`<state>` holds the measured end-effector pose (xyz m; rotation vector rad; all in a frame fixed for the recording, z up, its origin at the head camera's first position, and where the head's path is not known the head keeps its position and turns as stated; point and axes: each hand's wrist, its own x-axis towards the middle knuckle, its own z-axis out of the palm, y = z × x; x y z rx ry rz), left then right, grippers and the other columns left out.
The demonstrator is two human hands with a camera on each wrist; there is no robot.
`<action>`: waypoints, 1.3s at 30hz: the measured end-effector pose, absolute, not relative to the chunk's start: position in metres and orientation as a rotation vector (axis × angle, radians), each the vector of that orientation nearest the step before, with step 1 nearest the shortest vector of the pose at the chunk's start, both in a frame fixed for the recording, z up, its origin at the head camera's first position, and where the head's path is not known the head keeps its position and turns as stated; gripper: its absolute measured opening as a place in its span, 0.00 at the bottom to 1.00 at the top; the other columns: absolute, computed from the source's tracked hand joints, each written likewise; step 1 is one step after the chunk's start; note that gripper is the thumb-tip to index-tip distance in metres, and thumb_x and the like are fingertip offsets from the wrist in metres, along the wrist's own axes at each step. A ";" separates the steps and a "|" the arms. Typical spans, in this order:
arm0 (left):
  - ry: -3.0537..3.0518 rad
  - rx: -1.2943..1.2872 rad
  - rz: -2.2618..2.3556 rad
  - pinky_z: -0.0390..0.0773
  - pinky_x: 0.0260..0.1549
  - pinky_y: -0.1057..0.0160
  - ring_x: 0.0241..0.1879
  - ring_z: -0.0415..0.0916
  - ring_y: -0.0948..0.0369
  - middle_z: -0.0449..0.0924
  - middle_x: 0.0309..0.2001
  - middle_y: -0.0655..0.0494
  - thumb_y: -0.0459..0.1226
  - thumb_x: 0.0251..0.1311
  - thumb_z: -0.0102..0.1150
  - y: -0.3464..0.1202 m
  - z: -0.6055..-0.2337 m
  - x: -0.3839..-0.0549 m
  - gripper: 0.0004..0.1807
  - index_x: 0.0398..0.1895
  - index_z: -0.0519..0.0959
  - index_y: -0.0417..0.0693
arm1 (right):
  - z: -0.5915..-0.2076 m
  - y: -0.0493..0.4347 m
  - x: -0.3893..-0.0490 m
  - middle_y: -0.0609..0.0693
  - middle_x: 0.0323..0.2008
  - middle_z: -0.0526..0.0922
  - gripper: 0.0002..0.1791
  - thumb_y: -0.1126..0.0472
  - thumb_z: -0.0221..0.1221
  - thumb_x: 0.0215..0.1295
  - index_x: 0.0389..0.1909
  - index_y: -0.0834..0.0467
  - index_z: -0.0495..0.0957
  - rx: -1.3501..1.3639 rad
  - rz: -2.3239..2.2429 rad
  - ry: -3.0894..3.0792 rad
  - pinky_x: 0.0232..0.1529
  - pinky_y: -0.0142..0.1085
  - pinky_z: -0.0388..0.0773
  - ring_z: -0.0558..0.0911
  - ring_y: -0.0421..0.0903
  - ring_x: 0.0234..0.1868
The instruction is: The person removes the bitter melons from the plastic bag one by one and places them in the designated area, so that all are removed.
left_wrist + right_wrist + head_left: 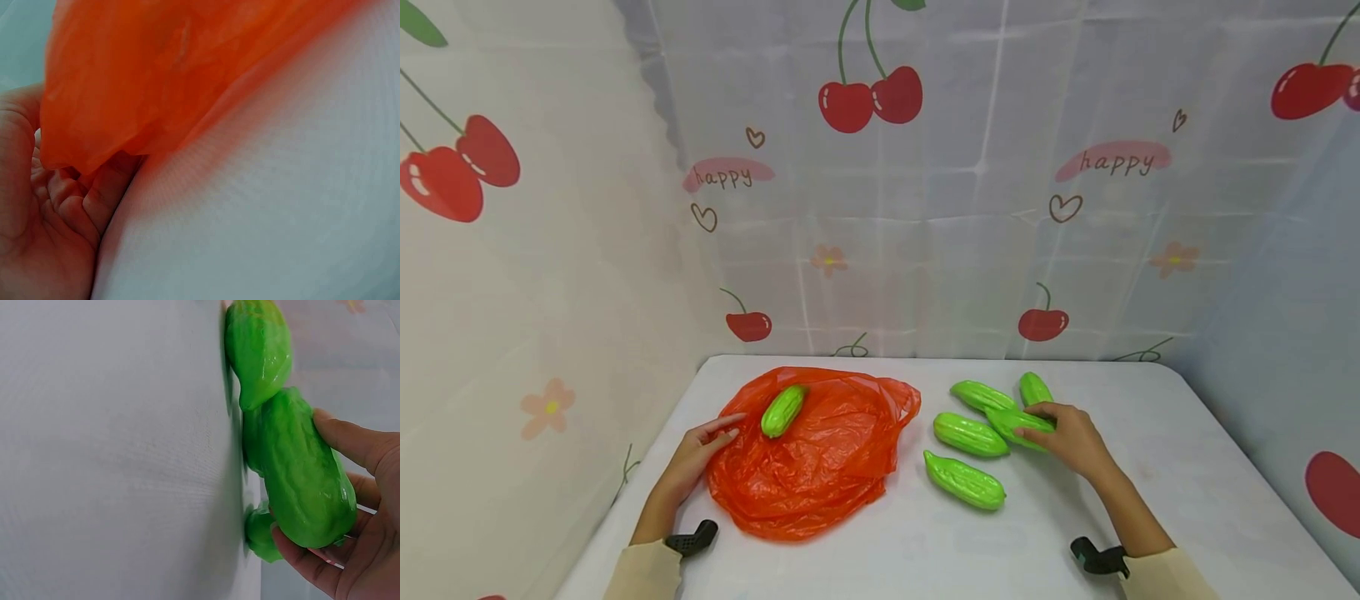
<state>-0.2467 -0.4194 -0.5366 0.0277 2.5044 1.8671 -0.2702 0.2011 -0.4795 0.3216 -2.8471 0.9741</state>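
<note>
A red plastic bag [820,483] lies spread and crumpled on the left half of the table, with one glossy green bitter melon [784,411] on it. At the bag's left edge, my left hand [688,458] holds the thin plastic between thumb and fingers; part of those fingers is hidden by the bag in the left wrist view. My right hand [1078,437] grips a bitter melon [306,481] by its near end, thumb on one side and fingers on the other. That melon's far tip meets a second bitter melon [981,394].
Around the gripped one lie more bitter melons: one [970,434] to its left, one [965,481] nearer the front and one [1034,388] behind. A white table [880,558] carries everything. Cherry-printed curtains [925,275] hang behind and at both sides.
</note>
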 end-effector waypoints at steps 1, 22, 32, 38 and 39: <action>2.504 0.025 1.868 0.80 0.50 0.68 0.57 0.71 0.74 0.64 0.73 0.42 0.44 0.74 0.56 -0.420 -0.537 -0.247 0.24 0.70 0.74 0.47 | -0.480 0.201 -0.270 0.68 0.53 0.82 0.28 0.51 0.72 0.60 0.53 0.67 0.82 0.324 0.973 -2.844 0.55 0.63 0.75 0.79 0.66 0.55; 2.510 0.043 1.856 0.80 0.50 0.68 0.56 0.72 0.73 0.64 0.74 0.43 0.46 0.74 0.56 -0.418 -0.537 -0.247 0.25 0.70 0.74 0.49 | -0.487 0.202 -0.271 0.65 0.50 0.84 0.27 0.50 0.73 0.58 0.51 0.65 0.84 0.328 0.963 -2.835 0.53 0.62 0.76 0.79 0.67 0.56; 2.510 0.041 1.856 0.81 0.49 0.67 0.56 0.73 0.73 0.65 0.73 0.44 0.46 0.74 0.55 -0.418 -0.537 -0.247 0.25 0.70 0.74 0.50 | -0.491 0.199 -0.270 0.66 0.52 0.83 0.28 0.49 0.73 0.59 0.53 0.65 0.83 0.304 0.986 -2.854 0.53 0.62 0.76 0.78 0.67 0.57; 2.507 0.027 1.856 0.81 0.49 0.67 0.55 0.74 0.71 0.65 0.73 0.44 0.46 0.74 0.56 -0.418 -0.537 -0.247 0.25 0.70 0.74 0.50 | -0.492 0.201 -0.272 0.66 0.53 0.83 0.28 0.51 0.73 0.60 0.53 0.66 0.83 0.357 1.010 -2.853 0.57 0.63 0.74 0.77 0.68 0.59; 2.506 0.025 1.856 0.81 0.49 0.67 0.55 0.74 0.71 0.65 0.73 0.43 0.46 0.73 0.56 -0.418 -0.537 -0.246 0.25 0.70 0.74 0.50 | -0.491 0.202 -0.272 0.66 0.53 0.83 0.27 0.51 0.72 0.60 0.53 0.67 0.83 0.369 1.015 -2.852 0.58 0.63 0.73 0.77 0.68 0.59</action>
